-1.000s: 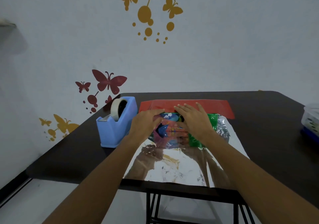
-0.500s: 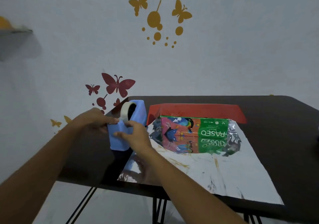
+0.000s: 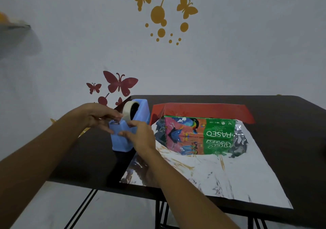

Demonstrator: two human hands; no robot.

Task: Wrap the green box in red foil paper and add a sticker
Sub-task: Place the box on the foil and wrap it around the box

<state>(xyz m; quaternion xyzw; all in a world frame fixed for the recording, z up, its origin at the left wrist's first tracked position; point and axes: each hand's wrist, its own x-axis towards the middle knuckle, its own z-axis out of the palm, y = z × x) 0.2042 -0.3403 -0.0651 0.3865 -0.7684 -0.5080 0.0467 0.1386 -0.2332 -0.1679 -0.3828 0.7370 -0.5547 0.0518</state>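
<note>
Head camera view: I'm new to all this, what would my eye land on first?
Probably the bright green box, lying on a big foil sheet whose mirror-silver side faces up, its red edge turned up behind the box. Next, the blue tape dispenser at the table's left: the right hand holds its body, the left hand is at the tape roll. Red and gold butterfly decals dot the wall behind.
</note>
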